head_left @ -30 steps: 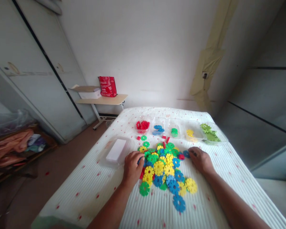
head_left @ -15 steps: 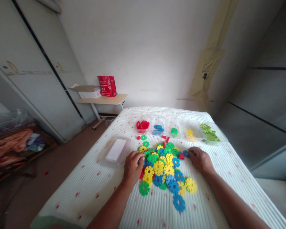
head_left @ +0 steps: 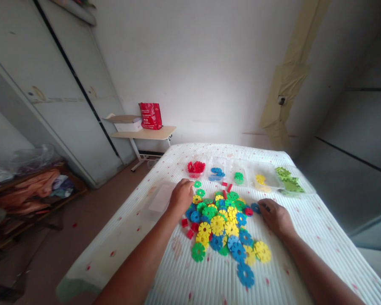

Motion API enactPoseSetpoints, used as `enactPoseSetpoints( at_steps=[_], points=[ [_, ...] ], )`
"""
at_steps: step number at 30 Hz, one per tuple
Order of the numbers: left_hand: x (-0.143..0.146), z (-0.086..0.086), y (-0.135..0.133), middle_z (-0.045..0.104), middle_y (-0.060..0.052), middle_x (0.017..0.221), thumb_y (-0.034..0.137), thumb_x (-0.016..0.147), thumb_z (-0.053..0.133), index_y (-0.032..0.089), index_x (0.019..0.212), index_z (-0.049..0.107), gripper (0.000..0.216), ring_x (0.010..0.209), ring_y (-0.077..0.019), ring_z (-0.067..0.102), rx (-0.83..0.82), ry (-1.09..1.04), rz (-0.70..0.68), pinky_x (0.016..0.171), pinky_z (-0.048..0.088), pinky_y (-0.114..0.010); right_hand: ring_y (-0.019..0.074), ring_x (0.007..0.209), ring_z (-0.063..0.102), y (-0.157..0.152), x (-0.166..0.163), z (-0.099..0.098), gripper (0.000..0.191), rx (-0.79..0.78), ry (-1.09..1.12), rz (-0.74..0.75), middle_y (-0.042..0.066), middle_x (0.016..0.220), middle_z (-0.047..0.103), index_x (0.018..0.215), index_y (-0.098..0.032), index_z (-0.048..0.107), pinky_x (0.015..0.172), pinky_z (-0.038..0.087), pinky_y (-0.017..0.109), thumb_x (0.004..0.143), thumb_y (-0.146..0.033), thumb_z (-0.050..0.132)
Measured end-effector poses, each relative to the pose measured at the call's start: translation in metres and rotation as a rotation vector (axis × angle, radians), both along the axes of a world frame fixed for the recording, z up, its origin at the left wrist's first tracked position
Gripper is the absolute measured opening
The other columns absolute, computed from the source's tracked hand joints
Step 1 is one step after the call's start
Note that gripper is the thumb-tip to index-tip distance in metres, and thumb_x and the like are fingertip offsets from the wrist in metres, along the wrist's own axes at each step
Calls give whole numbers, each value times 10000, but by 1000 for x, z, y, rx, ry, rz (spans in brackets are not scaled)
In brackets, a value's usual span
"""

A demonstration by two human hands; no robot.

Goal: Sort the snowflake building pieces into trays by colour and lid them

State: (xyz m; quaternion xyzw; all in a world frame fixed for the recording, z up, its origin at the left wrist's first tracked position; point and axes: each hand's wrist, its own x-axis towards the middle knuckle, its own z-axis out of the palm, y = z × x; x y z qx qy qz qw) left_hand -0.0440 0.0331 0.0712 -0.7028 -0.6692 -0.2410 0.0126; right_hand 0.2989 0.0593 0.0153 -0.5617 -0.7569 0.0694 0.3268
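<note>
My left hand (head_left: 181, 197) is over the left side of the pile with its fingers curled together. Whatever they hold, if anything, is hidden. A small green notched disc (head_left: 197, 184) lies just beyond its fingertips. My right hand (head_left: 275, 215) rests at the pile's right edge, fingers closed around blue plastic that looks like a notched disc, beside another blue disc (head_left: 255, 208). Between the hands spreads a heap of yellow notched discs (head_left: 217, 225), green discs (head_left: 198, 252) and blue discs (head_left: 245, 275). Small red blocks (head_left: 189, 234) lie at its left side.
Behind the pile is a row of clear tubs: red pieces (head_left: 196, 168), blue discs (head_left: 217, 173), green discs (head_left: 238, 177), yellow discs (head_left: 260, 179), light green pieces (head_left: 290, 183). A clear tub with a white slab (head_left: 160, 198) stands left. A side table (head_left: 155, 133) holds a red bag (head_left: 151, 116).
My left hand has moved forward from the heap's left edge, uncovering red blocks and blue discs. My right hand stays by the blue disc. The view has shifted slightly left.
</note>
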Motion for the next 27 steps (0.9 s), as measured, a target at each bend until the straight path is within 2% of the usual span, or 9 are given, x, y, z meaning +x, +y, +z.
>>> enactPoseSetpoints(
  at_steps=[3,10,14,18,22,25,27],
  points=[
    [0,3,22,616,-100,1026,53,791,421,170,1041,634,349,962,-178,574,-196,162,28,879,448,-274,178,705,631,0,0,1,258,-4,0,5,34,797,678,777,-229,625,653,473,271,776,-388,422],
    [1,-15,42,628,-104,970,41,750,486,175,961,663,306,914,-174,588,-270,225,52,832,455,-258,180,707,635,0,1,1,269,-23,18,10,39,805,684,790,-222,621,658,481,272,773,-405,425],
    [-3,-8,41,630,-92,912,43,745,482,168,886,672,268,856,-172,600,-213,219,45,792,464,-256,181,695,636,0,1,1,259,-21,22,11,38,801,687,788,-226,621,652,482,276,772,-395,426],
    [-8,16,49,612,-88,953,46,785,418,180,949,657,319,879,-171,592,-81,168,41,820,451,-268,187,697,635,-1,-1,5,246,-18,-10,25,40,794,684,768,-227,621,638,475,281,771,-373,423],
    [-9,35,73,598,-72,957,68,799,432,190,1021,635,325,876,-162,591,24,85,56,828,449,-259,190,700,635,-2,-1,5,248,1,-27,16,47,798,685,762,-226,622,635,473,283,776,-353,409],
    [-4,38,86,572,-80,1046,47,780,449,197,1156,558,420,905,-160,587,74,30,66,835,456,-262,189,702,636,-1,0,4,258,-8,-22,22,50,799,682,763,-221,621,642,474,284,783,-357,402],
    [0,34,86,561,-79,1088,29,768,451,204,1185,534,460,930,-154,582,91,10,57,849,456,-258,185,692,634,-1,0,4,259,-17,-16,17,44,788,681,760,-224,622,637,475,281,784,-369,408]
  ],
)
